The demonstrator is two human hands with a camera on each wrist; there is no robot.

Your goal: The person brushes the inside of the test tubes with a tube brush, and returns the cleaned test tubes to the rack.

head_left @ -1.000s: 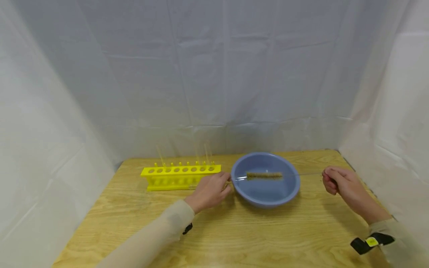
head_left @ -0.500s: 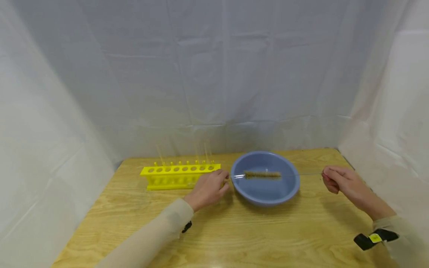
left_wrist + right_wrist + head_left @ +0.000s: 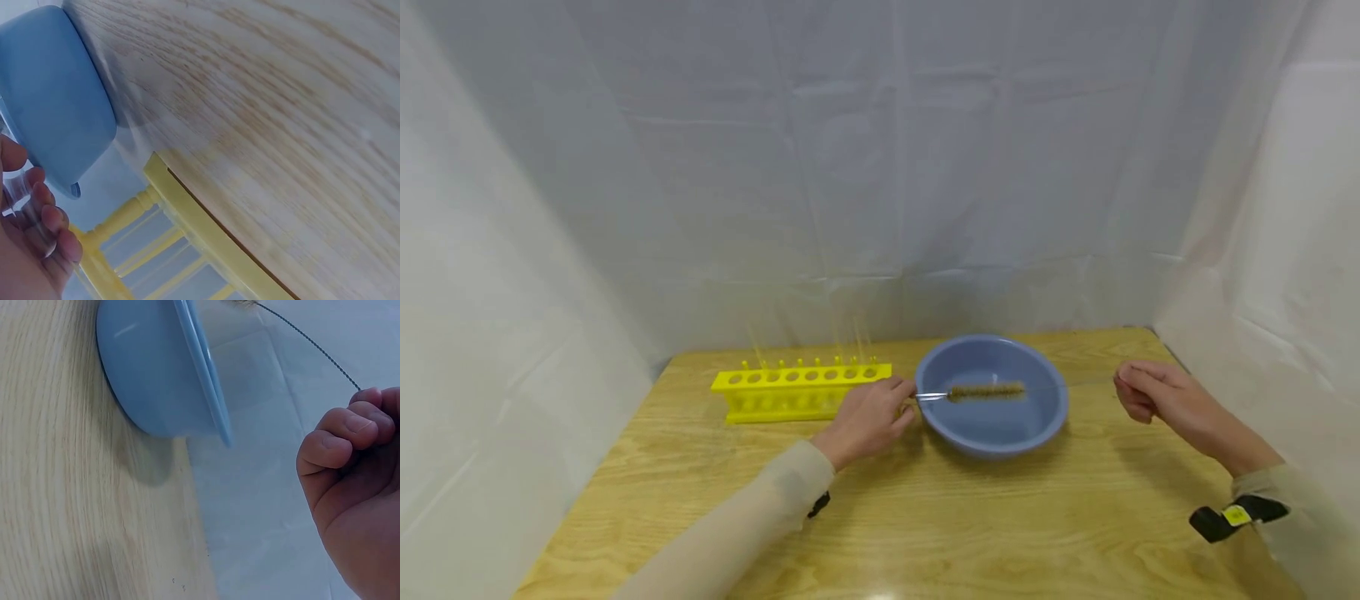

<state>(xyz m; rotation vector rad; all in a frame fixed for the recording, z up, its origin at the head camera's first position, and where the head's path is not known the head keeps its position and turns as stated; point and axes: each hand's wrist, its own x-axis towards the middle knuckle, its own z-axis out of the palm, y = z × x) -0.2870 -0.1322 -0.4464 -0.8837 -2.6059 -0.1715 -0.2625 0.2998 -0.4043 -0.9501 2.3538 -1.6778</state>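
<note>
My left hand (image 3: 868, 417) grips a clear glass test tube (image 3: 933, 397) level, its end reaching over the left rim of a blue plastic basin (image 3: 992, 437). In the left wrist view, curled fingers wrap the tube (image 3: 19, 194). A test tube brush (image 3: 987, 392) with tan bristles lies in line with the tube, above the basin. Its bristles' left end meets the tube's end; whether the tip is inside cannot be told. My right hand (image 3: 1161, 400), right of the basin, pinches the brush's thin twisted wire handle (image 3: 312, 344), which bows slightly in the right wrist view.
A yellow test tube rack (image 3: 801, 381) stands left of the basin, close behind my left hand, with several clear tubes standing on or in it. The wooden table (image 3: 970, 533) extends in front. White sheeting (image 3: 865, 167) hangs behind and at both sides.
The brush and my right hand have shifted slightly left, toward the tube. My left hand keeps its grip in nearly the same place. The head view has moved a little.
</note>
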